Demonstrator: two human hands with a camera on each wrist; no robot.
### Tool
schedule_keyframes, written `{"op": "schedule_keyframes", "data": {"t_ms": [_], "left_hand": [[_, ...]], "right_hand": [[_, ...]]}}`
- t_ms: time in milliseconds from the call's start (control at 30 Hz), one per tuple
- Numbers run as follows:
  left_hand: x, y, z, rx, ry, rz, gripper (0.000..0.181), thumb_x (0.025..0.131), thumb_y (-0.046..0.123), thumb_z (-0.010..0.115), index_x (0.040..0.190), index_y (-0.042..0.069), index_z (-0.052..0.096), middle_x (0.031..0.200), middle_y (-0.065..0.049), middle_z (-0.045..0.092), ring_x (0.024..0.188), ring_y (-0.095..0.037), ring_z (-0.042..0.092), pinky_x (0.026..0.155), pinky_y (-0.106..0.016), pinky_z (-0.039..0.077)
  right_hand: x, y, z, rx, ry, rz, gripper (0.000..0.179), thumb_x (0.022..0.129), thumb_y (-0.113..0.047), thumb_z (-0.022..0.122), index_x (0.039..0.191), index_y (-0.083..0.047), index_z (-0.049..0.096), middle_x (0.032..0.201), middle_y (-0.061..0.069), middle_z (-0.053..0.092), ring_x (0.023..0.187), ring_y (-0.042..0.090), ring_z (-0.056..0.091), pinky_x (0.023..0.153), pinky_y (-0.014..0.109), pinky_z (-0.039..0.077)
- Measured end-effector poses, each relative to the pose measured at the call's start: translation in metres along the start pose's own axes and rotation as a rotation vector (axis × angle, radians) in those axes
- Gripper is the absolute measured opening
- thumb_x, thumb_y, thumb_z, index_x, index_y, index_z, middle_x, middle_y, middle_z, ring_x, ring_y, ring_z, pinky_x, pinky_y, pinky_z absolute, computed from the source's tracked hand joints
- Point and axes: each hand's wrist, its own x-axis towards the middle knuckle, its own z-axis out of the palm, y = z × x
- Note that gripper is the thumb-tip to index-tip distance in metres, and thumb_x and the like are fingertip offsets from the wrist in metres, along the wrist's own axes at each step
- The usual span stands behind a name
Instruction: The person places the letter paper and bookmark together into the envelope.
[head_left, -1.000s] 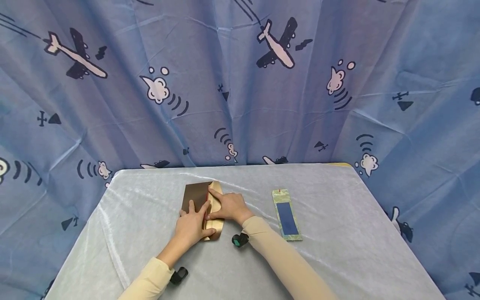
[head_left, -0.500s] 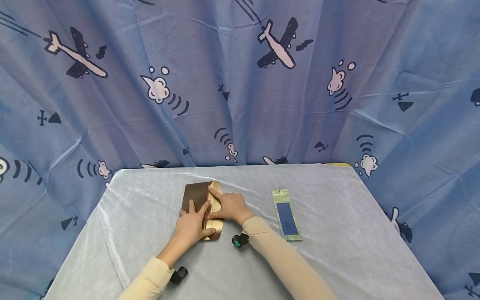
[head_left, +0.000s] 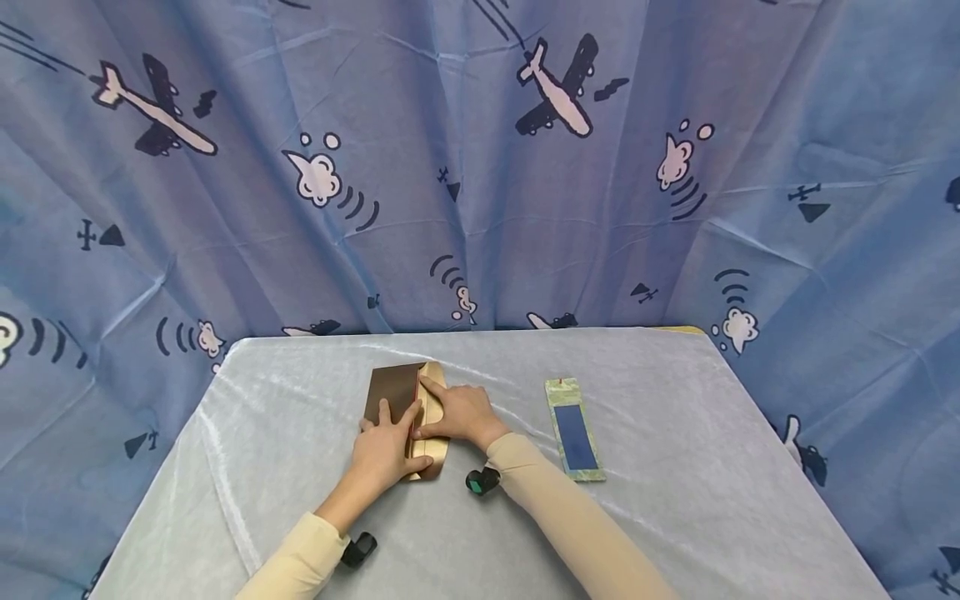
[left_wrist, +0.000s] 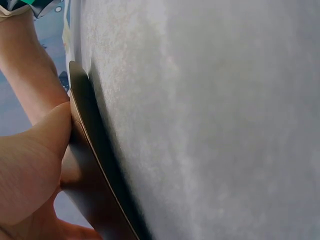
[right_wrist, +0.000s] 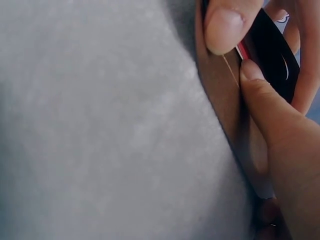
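Observation:
A flat brown packet [head_left: 393, 385], like a thin card sleeve, lies left of the middle of the table, with a gold flap [head_left: 432, 412] along its right side. A thin red strip shows at the seam. My left hand [head_left: 379, 454] rests spread on the packet, its fingers on the brown face and its thumb reaching onto the flap. From the right, my right hand [head_left: 467, 414] presses on the flap with thumb and index finger apart. In the right wrist view, the right thumb [right_wrist: 262, 92] sits at the seam, close to the left thumb [right_wrist: 225, 30].
To the right lies a flat pale-green package [head_left: 562, 392] with a dark blue panel. A light grey cloth covers the table [head_left: 697, 467]. Behind it hangs a blue curtain [head_left: 480, 167] printed with airplanes.

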Motion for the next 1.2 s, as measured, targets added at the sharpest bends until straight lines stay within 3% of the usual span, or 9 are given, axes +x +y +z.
{"op": "schedule_keyframes", "data": {"t_ms": [400,633,900,1033,1133,1200], "left_hand": [[0.0,0.002,0.0,0.007,-0.006,0.002,0.093,0.07,0.058,0.082,0.149,0.024,0.045,0.145,-0.04,0.042,0.111,-0.068,0.052,0.066,-0.055,0.056],[-0.001,0.002,0.0,0.002,0.005,0.01,0.093,0.071,0.058,0.081,0.149,0.022,0.045,0.145,-0.04,0.041,0.11,-0.068,0.053,0.066,-0.055,0.056],[0.0,0.0,-0.001,0.012,0.01,0.01,0.095,0.07,0.059,0.082,0.149,0.022,0.044,0.145,-0.04,0.041,0.11,-0.068,0.053,0.064,-0.053,0.056],[-0.001,0.0,0.0,0.01,0.016,0.017,0.095,0.07,0.059,0.082,0.149,0.022,0.045,0.144,-0.04,0.041,0.109,-0.068,0.053,0.063,-0.053,0.056],[-0.001,0.0,0.0,0.012,0.016,0.019,0.095,0.07,0.059,0.082,0.149,0.022,0.045,0.144,-0.041,0.042,0.109,-0.068,0.054,0.062,-0.053,0.056],[-0.001,0.0,0.0,0.011,0.01,0.014,0.094,0.07,0.059,0.082,0.149,0.022,0.045,0.145,-0.04,0.041,0.109,-0.068,0.053,0.061,-0.052,0.056]], "right_hand": [[-0.001,0.003,0.003,0.012,0.01,0.001,0.107,0.066,-0.081,0.067,0.155,-0.033,0.031,0.106,0.01,0.075,0.093,0.026,0.07,0.077,0.041,0.047],[-0.004,0.01,0.002,0.062,0.036,-0.056,0.107,0.068,-0.078,0.07,0.156,-0.029,0.032,0.099,0.011,0.075,0.087,0.025,0.07,0.072,0.038,0.049],[-0.011,0.021,0.002,0.175,0.086,-0.152,0.099,0.074,-0.065,0.075,0.154,-0.022,0.036,0.123,0.011,0.071,0.105,0.025,0.069,0.088,0.041,0.052],[-0.017,0.027,-0.002,0.25,0.086,-0.194,0.091,0.078,-0.057,0.075,0.152,-0.016,0.041,0.102,0.006,0.071,0.087,0.016,0.064,0.079,0.032,0.049],[-0.021,0.031,-0.008,0.305,0.068,-0.216,0.082,0.081,-0.05,0.076,0.148,-0.012,0.047,0.083,0.002,0.061,0.073,0.011,0.052,0.069,0.025,0.042],[-0.025,0.033,-0.013,0.341,0.053,-0.233,0.076,0.083,-0.044,0.077,0.144,-0.01,0.051,0.084,0.002,0.061,0.073,0.01,0.051,0.07,0.024,0.042]]}}
